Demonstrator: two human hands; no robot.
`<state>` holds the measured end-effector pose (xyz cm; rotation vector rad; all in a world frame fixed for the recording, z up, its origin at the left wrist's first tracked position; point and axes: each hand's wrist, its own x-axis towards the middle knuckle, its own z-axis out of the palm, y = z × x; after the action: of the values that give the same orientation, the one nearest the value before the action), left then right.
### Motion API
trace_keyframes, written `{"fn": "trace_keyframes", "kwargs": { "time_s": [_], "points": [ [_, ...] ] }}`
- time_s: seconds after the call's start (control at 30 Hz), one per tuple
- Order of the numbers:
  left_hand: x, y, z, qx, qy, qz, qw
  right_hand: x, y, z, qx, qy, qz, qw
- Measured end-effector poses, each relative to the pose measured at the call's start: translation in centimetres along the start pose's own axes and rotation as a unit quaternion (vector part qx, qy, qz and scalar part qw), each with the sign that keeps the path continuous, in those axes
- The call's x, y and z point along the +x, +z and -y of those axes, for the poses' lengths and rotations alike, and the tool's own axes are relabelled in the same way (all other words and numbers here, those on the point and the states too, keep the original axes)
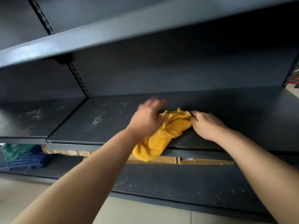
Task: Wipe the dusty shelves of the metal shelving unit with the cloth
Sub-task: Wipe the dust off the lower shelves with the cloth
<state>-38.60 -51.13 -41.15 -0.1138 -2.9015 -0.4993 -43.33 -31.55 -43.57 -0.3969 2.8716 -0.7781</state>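
Observation:
A yellow cloth (163, 136) lies crumpled on the middle shelf (100, 126) of the dark grey metal shelving unit, with one end hanging over the shelf's front edge. My right hand (205, 125) pinches the cloth's far right corner. My left hand (148, 118) hovers over the cloth's left side, blurred, with its fingers spread and relaxed. White dust streaks mark the shelf to the left of the cloth.
An upper shelf (113, 34) juts out above the hands. Under the middle shelf lie cardboard boxes (202, 161), a blue plastic crate (27, 160) and green fabric (14, 151). The dusty bottom shelf (178, 186) sits just above the tiled floor (19, 199).

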Motion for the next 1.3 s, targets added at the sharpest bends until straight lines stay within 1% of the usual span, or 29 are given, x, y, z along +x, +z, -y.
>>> {"fn": "trace_keyframes", "kwargs": {
  "time_s": [0.03, 0.07, 0.1, 0.13, 0.23, 0.37, 0.47, 0.57, 0.7, 0.87, 1.07, 1.17, 1.3],
  "points": [
    [-0.7, 0.8, -0.5, 0.022, 0.052, 0.094, 0.994, 0.1, 0.1, 0.2, -0.01, 0.007, 0.001, 1.0],
    [-1.4, 1.8, -0.6, 0.052, 0.075, 0.174, 0.981, 0.1, 0.1, 0.4, -0.017, 0.013, -0.001, 1.0],
    [-2.0, 2.7, -0.5, 0.079, 0.078, 0.21, 0.971, 0.1, 0.2, 0.6, -0.021, 0.014, -0.007, 1.0],
    [-2.2, 3.2, -0.1, 0.088, 0.068, 0.206, 0.972, 0.0, 0.3, 0.9, -0.028, 0.01, -0.014, 0.999],
    [-1.6, 3.3, 1.6, 0.056, 0.013, 0.16, 0.985, -0.1, 0.8, 2.0, -0.058, -0.015, -0.019, 0.998],
    [-0.7, 2.7, 4.6, 0.044, -0.059, 0.137, 0.988, 0.3, 2.6, 4.6, -0.087, -0.065, 0.012, 0.994],
    [-0.5, 1.7, 7.9, 0.043, -0.121, 0.113, 0.985, 0.6, 3.9, 7.1, -0.079, -0.096, 0.042, 0.991],
    [-0.8, 0.6, 11.3, 0.053, -0.165, 0.09, 0.981, 1.0, 5.2, 9.5, -0.081, -0.126, 0.062, 0.987],
    [-1.4, -0.7, 15.6, 0.065, -0.207, 0.068, 0.974, 1.8, 7.1, 12.5, -0.086, -0.156, 0.09, 0.98],
    [-2.4, -2.2, 19.9, 0.08, -0.262, 0.034, 0.961, 3.1, 9.5, 15.7, -0.087, -0.19, 0.103, 0.972],
    [-3.6, -4.4, 25.8, 0.088, -0.333, 0.011, 0.939, 4.5, 10.7, 17.1, -0.119, -0.178, 0.104, 0.971],
    [-3.1, -5.1, 28.0, 0.092, -0.355, 0.016, 0.93, 5.4, 10.7, 17.0, -0.144, -0.182, 0.117, 0.966],
    [-0.8, -4.9, 29.0, 0.092, -0.37, 0.03, 0.924, 7.0, 9.9, 16.7, -0.134, -0.205, 0.137, 0.96]
  ]
}}
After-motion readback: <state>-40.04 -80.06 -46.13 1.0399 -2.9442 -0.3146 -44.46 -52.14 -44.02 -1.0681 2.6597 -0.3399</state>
